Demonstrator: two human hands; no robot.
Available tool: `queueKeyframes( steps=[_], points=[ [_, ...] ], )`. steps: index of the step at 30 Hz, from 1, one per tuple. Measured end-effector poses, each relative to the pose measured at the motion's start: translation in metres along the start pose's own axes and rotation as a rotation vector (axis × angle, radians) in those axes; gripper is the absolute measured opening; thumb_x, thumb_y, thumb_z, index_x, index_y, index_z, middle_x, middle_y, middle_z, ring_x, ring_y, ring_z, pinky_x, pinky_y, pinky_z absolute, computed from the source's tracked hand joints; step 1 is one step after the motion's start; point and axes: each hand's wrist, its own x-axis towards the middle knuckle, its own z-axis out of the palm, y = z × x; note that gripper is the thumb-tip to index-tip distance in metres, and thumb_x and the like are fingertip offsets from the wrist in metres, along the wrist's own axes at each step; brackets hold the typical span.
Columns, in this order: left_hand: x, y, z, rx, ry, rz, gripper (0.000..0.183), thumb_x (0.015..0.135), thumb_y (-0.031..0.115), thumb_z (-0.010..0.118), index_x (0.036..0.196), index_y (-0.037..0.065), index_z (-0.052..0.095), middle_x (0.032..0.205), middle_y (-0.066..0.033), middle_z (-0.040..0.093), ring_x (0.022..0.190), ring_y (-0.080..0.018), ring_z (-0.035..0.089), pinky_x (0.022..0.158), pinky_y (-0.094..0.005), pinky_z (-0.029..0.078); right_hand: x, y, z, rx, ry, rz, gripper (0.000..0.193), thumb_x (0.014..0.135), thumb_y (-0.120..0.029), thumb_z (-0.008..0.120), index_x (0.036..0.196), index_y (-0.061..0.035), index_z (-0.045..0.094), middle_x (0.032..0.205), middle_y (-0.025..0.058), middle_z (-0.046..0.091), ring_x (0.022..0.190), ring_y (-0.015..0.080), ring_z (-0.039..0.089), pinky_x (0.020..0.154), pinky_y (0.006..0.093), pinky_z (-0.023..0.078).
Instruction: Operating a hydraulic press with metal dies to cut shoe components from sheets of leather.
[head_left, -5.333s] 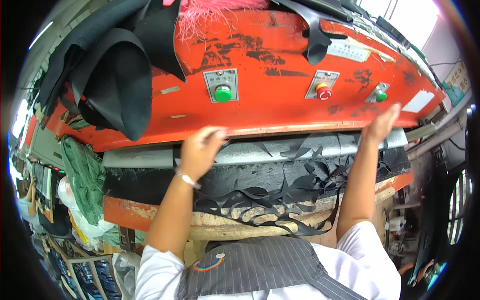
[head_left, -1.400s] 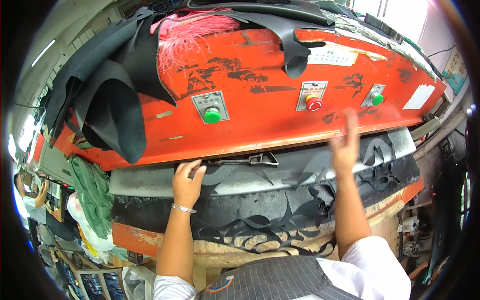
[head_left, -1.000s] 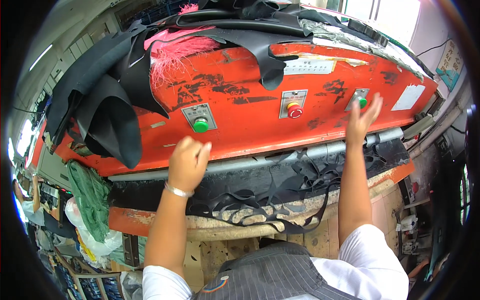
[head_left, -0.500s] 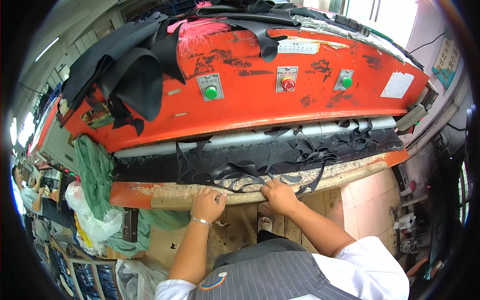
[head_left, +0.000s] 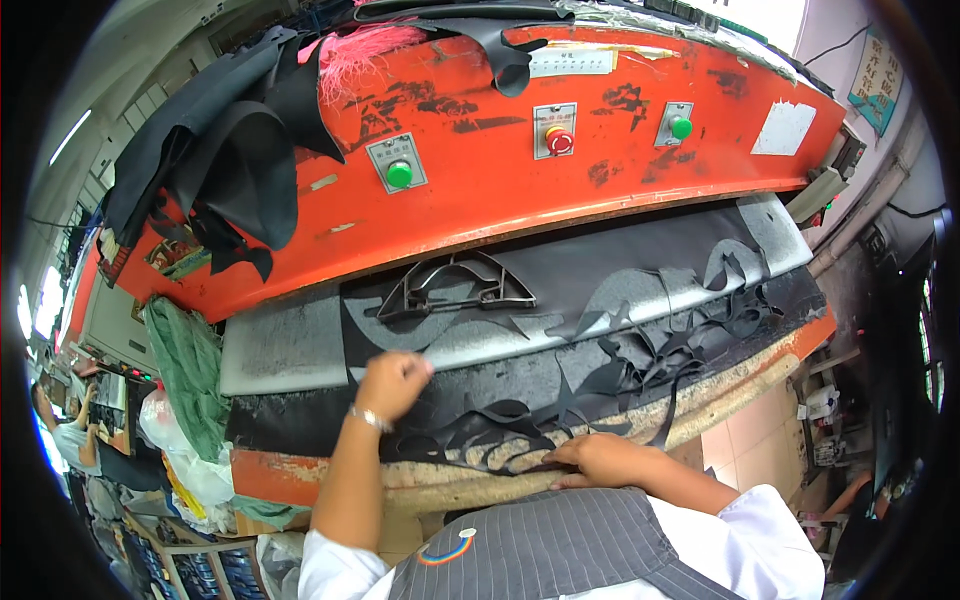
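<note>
My left hand is raised over the near edge of the pale cutting board, fingers curled in, with nothing visible in them. Just beyond it a dark metal cutting die with a curved, handle-like frame rests on a black sheet. Curved openings in that sheet let the board show through. My right hand lies on the worn front edge of the machine bed, fingers stretched out beside thin black offcuts.
An orange press beam spans the back, with two green buttons and a red one. Black sheets hang over its left top. A green sack stands at the left; another person is farther off.
The board with the sheet and die has come out from under the beam. My left hand has left the front edge and moved forward; my right hand stays there, lying flatter.
</note>
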Motion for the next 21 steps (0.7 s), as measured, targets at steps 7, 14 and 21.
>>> queueKeyframes(
  steps=[7,14,21],
  points=[
    [0.171,-0.066,0.011,0.247,0.154,-0.024,0.038,0.084,0.032,0.066,0.116,0.012,0.068,0.135,-0.0099,0.053,0.129,-0.0325,0.043,0.103,-0.0485,0.035,0.065,-0.003,-0.035,0.156,0.074,-0.09,0.048,0.089,-0.039,0.062,0.121,-0.0036,0.06,0.11,0.0189,0.065,0.105,0.0359,0.06,0.089,0.0411,0.049],
    [0.16,-0.071,0.019,-0.047,0.242,0.144,0.033,0.086,0.004,0.053,0.118,0.007,0.063,0.137,-0.0151,0.054,0.13,-0.035,0.046,0.107,-0.0456,0.036,0.086,-0.011,-0.019,0.404,0.218,-0.071,0.052,0.089,-0.036,0.065,0.128,-0.0023,0.055,0.118,0.0219,0.059,0.109,0.0348,0.058,0.092,0.04,0.047],
    [0.023,-0.021,0.012,0.009,0.675,0.255,0.04,0.077,-0.007,0.053,0.115,-0.001,0.062,0.117,-0.018,0.064,0.11,-0.0354,0.061,0.098,-0.0404,0.046,0.113,-0.013,-0.011,0.901,0.097,-0.053,0.1,0.087,-0.038,0.071,0.15,0.0029,0.005,0.149,0.0309,0.028,0.139,0.0356,0.033,0.108,0.0417,0.037]
  ],
)
